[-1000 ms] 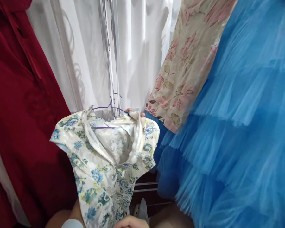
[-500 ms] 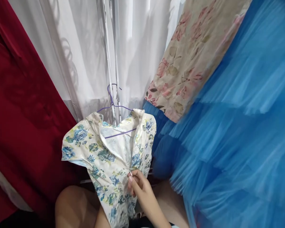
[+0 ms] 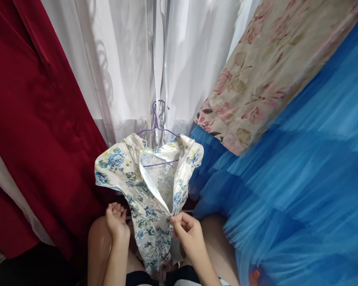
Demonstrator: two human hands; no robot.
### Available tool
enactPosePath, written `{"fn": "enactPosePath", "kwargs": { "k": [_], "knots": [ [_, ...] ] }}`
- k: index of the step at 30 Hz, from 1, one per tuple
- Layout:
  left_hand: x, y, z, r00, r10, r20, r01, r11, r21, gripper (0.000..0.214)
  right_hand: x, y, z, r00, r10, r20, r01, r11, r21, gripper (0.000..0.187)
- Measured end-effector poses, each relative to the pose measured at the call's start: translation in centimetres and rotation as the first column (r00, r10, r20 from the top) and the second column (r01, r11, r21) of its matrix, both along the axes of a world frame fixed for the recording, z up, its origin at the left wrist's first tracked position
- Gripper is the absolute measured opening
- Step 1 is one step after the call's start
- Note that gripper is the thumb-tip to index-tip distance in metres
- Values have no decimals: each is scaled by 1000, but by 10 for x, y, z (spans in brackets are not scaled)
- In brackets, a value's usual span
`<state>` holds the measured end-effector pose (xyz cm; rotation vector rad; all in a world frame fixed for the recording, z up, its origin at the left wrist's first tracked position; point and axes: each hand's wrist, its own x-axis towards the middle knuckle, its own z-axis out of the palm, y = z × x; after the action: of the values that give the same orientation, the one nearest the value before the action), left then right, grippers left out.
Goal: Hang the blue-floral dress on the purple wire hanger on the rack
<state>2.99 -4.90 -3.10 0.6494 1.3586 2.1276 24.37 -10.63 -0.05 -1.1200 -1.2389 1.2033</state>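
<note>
A white short-sleeved dress with blue and green flowers (image 3: 149, 212) hangs on a thin purple hanger (image 3: 156, 125) in front of me. Its zipped opening spreads in a V from the neckline down to my right hand (image 3: 187, 230). Thumb and finger of that hand pinch the zipper pull at the bottom of the V; the pull itself is mostly covered by the fingertips. To the left of the dress, my left hand (image 3: 117, 222) is raised above my knee, apart from the cloth. Its fingers are loosely curled with nothing visible in them.
White curtains (image 3: 122, 71) and pale straps (image 3: 158, 55) hang behind the hanger. A dark red cloth (image 3: 59, 139) is at the left. On the right hang a beige floral cloth (image 3: 247, 91) and a layered blue tulle skirt (image 3: 301, 190). My bare knees flank the dress.
My left hand has come into view left of the dress, where only its forearm showed behind the cloth. The right hand keeps its pinch at the zipper. The view has shifted slightly.
</note>
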Motion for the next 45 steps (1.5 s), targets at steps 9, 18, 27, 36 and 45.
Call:
{"fn": "enactPosePath", "kwargs": {
  "k": [9, 18, 27, 36, 45],
  "knots": [
    [39, -54, 29, 711, -664, -231, 684, 729, 11, 25, -29, -12, 17, 986, 142, -90, -144, 989, -13, 42],
    [64, -56, 30, 606, -671, -428, 681, 715, -158, 4, -35, -21, 18, 977, 71, -202, -74, 997, -4, 42],
    [56, -61, 32, 584, -712, -391, 689, 689, -226, 5, -24, 5, 42, 970, 51, -239, -64, 997, -49, 35],
    [69, -66, 21, 590, -703, -398, 632, 708, -314, 8, -18, 111, 159, 861, 313, -401, -340, 940, 3, 25],
    [57, -61, 5, 492, -743, -454, 602, 667, -439, 10, -20, 118, 188, 865, 275, -420, -259, 961, 97, 21]
  ]
}}
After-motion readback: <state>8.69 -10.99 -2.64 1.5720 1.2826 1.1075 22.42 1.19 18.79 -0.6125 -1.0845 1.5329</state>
